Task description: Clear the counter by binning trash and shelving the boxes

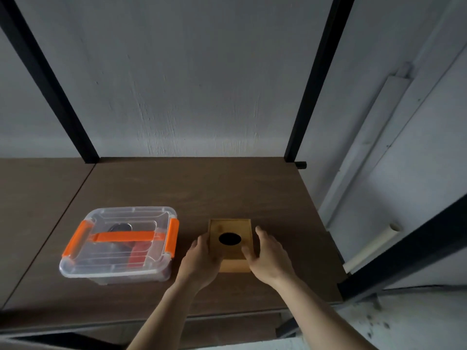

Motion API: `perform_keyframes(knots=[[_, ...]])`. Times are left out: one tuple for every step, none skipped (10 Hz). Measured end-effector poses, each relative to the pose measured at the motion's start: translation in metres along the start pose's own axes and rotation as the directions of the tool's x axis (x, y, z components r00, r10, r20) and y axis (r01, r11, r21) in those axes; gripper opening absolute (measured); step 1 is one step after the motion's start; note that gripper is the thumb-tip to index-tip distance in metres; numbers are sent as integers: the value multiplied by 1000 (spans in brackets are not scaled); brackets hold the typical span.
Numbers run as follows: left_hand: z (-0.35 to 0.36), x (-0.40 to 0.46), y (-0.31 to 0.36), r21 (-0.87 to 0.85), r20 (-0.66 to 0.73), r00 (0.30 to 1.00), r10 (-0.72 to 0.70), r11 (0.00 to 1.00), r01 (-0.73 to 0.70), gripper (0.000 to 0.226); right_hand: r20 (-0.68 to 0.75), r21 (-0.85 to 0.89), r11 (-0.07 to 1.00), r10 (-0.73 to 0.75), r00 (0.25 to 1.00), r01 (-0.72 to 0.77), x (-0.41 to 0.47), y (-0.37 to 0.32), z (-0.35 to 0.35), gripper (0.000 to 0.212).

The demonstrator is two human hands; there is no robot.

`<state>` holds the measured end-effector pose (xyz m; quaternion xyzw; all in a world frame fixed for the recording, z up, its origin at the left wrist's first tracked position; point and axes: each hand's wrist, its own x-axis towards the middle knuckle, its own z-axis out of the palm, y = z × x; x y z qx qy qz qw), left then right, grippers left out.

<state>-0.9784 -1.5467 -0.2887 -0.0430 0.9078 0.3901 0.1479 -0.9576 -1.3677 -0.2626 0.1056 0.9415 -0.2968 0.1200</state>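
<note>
Hands frame a small wooden box [228, 245] on a brown shelf board [177, 188], at about five o'clock from the board's centre. The left hand [199, 261] presses against the box's left side and the right hand [269, 256] against its right side, its thumb lying over the lid's near corner. Both hands are loosely curved around the box rather than clenched, and the box appears to rest flat on the board, so the hold looks like a steadying clasp and not a lift.

Judged from this, the shelving step is in hand: the box is being set into place on the shelf. The next move likely calls for letting go evenly on both sides, perhaps after a nudge toward twelve o'clock, away from the front edge.

Count on the board: one wooden box with one dark round spot on its lid, and one clear plastic tub [118, 245] with orange latches, standing at nine o'clock from the box and apart from it. Two black uprights [313, 79] rise at the back. No trash or bin is in view.
</note>
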Motion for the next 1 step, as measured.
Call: perform_keyframes(knots=[[-10,-15,10,145,-47,989,143,980,-135,52,-51,-142,988,-68,996,61,-17,-3,-11,74]])
